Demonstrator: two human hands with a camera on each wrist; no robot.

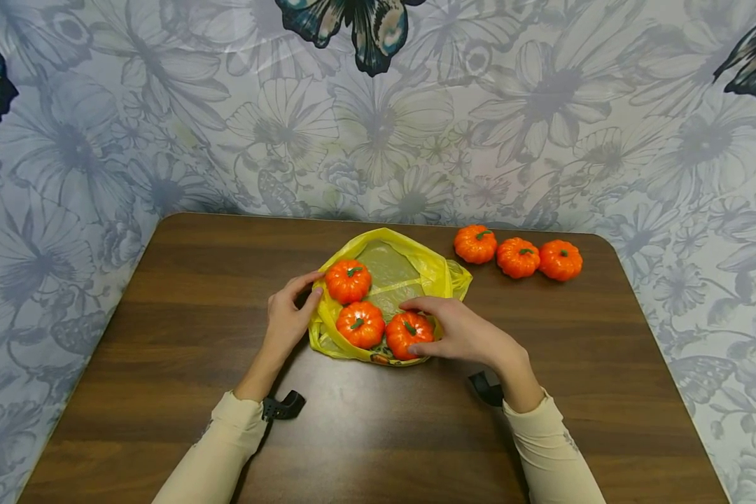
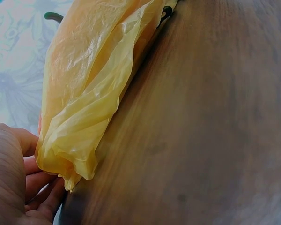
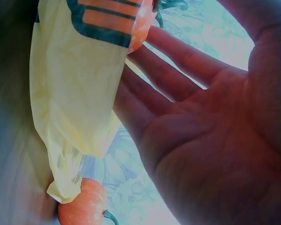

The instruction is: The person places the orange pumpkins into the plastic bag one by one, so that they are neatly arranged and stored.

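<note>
A yellow plastic bag point(image 1: 404, 246) lies spread with its mouth up on the table, with three small orange pumpkins inside: one at the upper left point(image 1: 348, 281), one at the lower middle point(image 1: 360, 325), one at the lower right point(image 1: 403, 334). My left hand point(image 1: 290, 311) holds the bag's left edge between thumb and fingers; in the left wrist view its fingertips go partly behind the yellow plastic point(image 2: 79, 126). Over the lower right pumpkin, my right hand point(image 1: 469, 332) has its thumb and fingers on either side of it. The bag partly hides those fingertips in the right wrist view.
Three more orange pumpkins stand in a row at the table's back right: left point(image 1: 475, 244), middle point(image 1: 518, 257) and right point(image 1: 561, 260). The brown wooden table point(image 1: 378, 434) meets a flower-patterned wall covering point(image 1: 378, 140) at its back edge.
</note>
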